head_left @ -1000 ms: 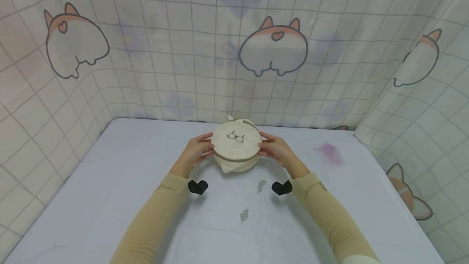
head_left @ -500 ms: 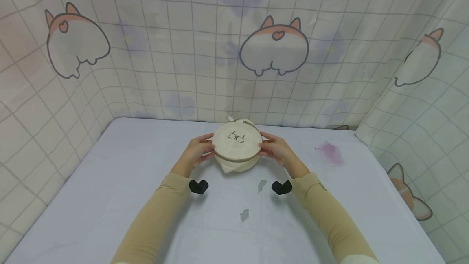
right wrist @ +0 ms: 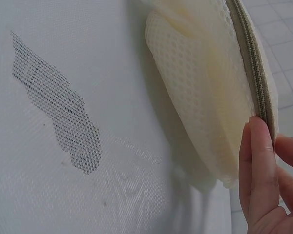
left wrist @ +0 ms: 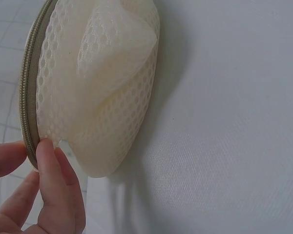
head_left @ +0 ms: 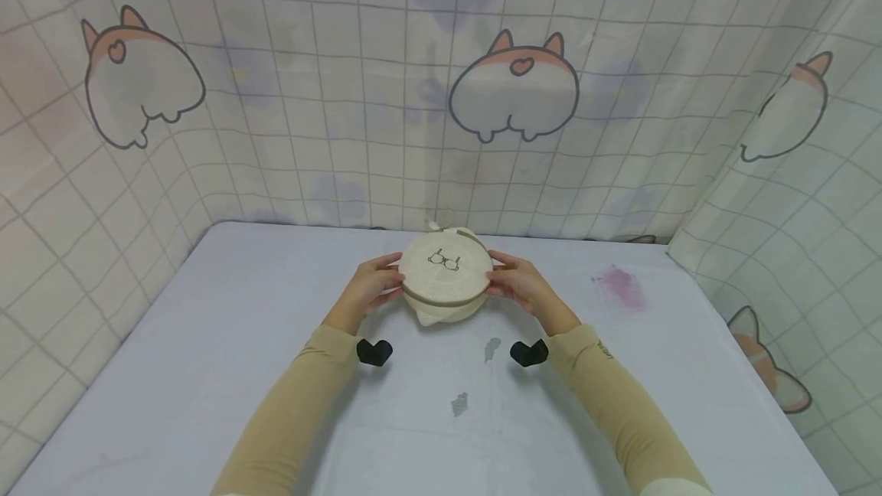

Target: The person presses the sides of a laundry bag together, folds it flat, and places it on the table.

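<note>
Two tan sleeves [head_left: 296, 396] reach across a pale table [head_left: 172, 373], past grey worn patches [head_left: 458, 404] in its cover. The left hand [head_left: 367, 289] and right hand [head_left: 520, 285] pinch opposite edges of a round mesh bag [head_left: 446, 278] at its zip [right wrist: 251, 58], holding it tilted on the table's far middle. Behind hangs a cartoon curtain [head_left: 513, 90].
</note>
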Demonstrator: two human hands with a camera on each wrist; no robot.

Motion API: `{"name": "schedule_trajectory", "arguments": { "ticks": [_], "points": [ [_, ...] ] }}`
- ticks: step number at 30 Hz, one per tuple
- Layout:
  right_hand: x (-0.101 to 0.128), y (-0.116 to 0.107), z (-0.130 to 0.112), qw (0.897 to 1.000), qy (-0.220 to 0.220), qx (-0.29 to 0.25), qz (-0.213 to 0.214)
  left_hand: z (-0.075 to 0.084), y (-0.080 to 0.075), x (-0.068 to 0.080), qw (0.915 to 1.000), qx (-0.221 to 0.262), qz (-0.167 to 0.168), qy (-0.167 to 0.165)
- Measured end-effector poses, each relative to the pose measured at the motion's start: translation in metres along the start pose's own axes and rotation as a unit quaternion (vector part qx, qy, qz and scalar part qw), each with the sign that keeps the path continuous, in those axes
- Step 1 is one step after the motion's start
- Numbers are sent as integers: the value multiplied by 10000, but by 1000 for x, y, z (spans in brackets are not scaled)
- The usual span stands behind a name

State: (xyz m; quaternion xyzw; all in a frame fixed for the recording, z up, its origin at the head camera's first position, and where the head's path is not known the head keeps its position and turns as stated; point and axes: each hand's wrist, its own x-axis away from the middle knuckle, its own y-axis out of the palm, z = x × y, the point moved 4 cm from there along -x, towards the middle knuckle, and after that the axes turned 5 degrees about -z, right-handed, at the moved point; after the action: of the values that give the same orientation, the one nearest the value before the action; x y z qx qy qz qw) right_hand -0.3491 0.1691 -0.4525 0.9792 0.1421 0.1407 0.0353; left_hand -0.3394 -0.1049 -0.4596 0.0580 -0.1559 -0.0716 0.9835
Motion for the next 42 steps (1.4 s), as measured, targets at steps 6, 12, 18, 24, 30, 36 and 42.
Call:
{"name": "schedule_trajectory", "arguments": {
  "ticks": [6, 12, 18, 24, 30, 36, 42],
  "points": [
    [0, 2, 0, 10000, 68, 60, 17, -2, 0, 1, 10000, -83, 54, 4],
    [-3, 1, 1, 9998, 107, 176, 6, -3, 1, 2, 9999, -110, 70, -11],
    [-3, -1, 3, 9996, 216, 149, 93, -6, 0, 2, 9999, -133, 87, -44],
    [-4, -2, 6, 9993, 272, 198, 156, -8, 0, 1, 9997, -193, 119, -78],
    [-6, -2, 6, 9990, 211, 381, 130, -7, 2, 1, 9995, -267, 144, -59],
    [-3, -3, 4, 9992, 152, 372, 77, -6, 3, 2, 9992, -342, 198, -68],
    [-5, -2, 4, 9984, 297, 440, 189, -5, 4, 3, 9988, -422, 229, -90]
  ]
}}
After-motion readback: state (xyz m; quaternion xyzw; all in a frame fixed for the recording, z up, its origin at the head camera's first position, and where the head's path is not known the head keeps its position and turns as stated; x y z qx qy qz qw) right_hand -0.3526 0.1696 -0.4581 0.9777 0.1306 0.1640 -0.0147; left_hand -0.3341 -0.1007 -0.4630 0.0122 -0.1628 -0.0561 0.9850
